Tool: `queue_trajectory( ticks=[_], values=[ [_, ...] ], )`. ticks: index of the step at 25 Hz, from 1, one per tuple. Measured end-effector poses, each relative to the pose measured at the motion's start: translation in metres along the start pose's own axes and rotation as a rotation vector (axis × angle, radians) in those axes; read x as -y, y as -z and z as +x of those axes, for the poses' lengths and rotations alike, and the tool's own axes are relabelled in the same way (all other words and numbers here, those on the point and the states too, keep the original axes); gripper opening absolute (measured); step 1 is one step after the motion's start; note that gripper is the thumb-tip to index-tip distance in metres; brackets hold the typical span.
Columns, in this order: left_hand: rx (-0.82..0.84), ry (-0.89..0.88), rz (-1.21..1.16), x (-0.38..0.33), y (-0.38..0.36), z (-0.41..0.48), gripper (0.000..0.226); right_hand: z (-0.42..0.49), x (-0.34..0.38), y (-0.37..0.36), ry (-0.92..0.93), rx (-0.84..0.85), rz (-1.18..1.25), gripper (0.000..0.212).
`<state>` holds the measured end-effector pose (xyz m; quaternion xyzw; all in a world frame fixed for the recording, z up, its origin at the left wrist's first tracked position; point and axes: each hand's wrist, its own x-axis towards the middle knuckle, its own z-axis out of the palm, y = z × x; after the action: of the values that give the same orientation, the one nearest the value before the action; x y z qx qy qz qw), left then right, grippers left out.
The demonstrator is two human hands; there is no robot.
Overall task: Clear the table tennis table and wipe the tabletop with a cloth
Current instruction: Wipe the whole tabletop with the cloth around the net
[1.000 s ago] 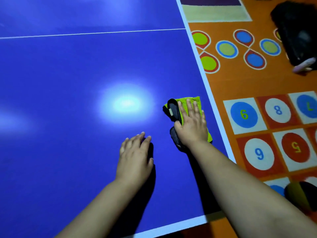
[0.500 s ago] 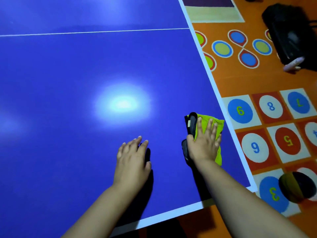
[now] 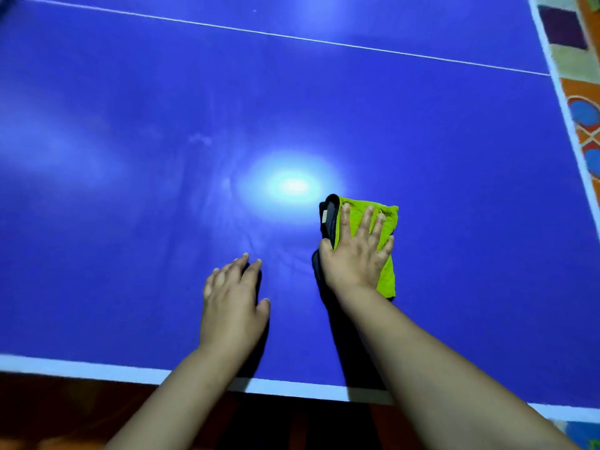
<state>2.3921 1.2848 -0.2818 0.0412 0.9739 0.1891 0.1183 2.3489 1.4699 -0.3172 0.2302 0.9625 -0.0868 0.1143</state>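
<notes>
Head: cloth (image 3: 386, 219) flat under right hand (image 3: 355, 254) fingers (image 3: 344, 222).

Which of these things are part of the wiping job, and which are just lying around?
Part of the job: green cloth, right hand pressing it, left hand resting on the blue tabletop.
Just there: patterned floor mat beside the table.
</notes>
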Motion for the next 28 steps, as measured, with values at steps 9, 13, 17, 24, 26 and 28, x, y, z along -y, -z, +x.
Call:
queue_trajectory(
  ticks=[9, 13, 17, 24, 26, 28],
  values=[
    [-0.101, 0.217, 0.035, 0.114, 0.032, -0.035, 0.064, -0.066, 0.149, -0.037, 0.501, 0.113, -0.096, 0.075],
    [-0.074, 0.215, 0.068, 0.098, 0.027, -0.046, 0.067, -0.092, 0.118, -0.044, 0.669, 0.075, -0.093, 0.076],
    [-0.056, 0.141, 0.087, 0.049, 0.014, -0.048, 0.066, -0.091, 0.055, -0.041, 0.672, 0.074, -0.098, 0.075],
    [0.019, -0.074, 0.137, -0.078, -0.037, -0.05, 0.064, -0.057, -0.102, -0.006, 0.426, 0.024, -0.025, 0.08],
    [0.048, -0.15, 0.151, -0.121, -0.059, -0.054, 0.064, -0.045, -0.156, 0.004, 0.337, 0.007, -0.029, 0.082],
    [0.073, -0.255, 0.181, -0.164, -0.083, -0.059, 0.065, -0.034, -0.211, 0.012, 0.253, -0.003, -0.023, 0.083]
  ],
)
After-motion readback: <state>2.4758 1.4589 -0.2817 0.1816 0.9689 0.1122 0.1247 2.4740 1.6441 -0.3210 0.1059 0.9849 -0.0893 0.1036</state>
